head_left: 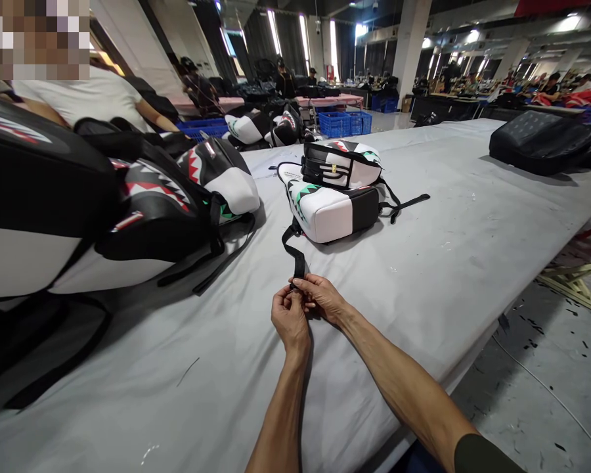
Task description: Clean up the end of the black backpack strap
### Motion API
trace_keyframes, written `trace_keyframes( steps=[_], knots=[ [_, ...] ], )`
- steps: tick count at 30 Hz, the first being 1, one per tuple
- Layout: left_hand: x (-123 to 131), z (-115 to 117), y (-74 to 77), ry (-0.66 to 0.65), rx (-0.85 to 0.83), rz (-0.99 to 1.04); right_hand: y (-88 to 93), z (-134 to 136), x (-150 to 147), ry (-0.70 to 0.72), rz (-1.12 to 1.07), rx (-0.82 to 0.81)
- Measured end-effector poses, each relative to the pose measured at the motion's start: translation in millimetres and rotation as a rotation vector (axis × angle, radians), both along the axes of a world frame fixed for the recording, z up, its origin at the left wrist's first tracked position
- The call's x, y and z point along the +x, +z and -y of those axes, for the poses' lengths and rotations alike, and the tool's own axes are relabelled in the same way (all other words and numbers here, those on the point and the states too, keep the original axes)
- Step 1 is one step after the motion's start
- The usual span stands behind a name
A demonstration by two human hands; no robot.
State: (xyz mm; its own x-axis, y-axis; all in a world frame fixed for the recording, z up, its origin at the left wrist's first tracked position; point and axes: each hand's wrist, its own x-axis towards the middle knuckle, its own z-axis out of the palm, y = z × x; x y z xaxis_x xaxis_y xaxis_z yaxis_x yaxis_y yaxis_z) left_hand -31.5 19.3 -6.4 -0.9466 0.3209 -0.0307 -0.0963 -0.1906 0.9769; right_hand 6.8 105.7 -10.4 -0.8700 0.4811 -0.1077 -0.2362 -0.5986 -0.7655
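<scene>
Both the left hand [289,318] and the right hand [321,297] are closed, pinching the end of a black webbing strap [298,259] near the front edge of the grey-covered tabletop [423,263]. Larger shark-mouth backpacks [152,197] crowd the tabletop's left side. The strap runs back to a white-and-black shark-print backpack [328,210] lying mid-tabletop, with a second backpack [342,164] stacked on it. A hard pull could drag the lower backpack and topple the upper one; a loose pinch could let the strap slip free.
</scene>
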Motion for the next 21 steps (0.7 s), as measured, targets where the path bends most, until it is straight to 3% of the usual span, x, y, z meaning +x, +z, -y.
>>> trace_keyframes(
  steps=[21],
  knots=[
    [1.2,1.7,0.5,-0.040,0.064,0.040,6.5,1.4,2.5,-0.008,0.016,0.011]
  ],
)
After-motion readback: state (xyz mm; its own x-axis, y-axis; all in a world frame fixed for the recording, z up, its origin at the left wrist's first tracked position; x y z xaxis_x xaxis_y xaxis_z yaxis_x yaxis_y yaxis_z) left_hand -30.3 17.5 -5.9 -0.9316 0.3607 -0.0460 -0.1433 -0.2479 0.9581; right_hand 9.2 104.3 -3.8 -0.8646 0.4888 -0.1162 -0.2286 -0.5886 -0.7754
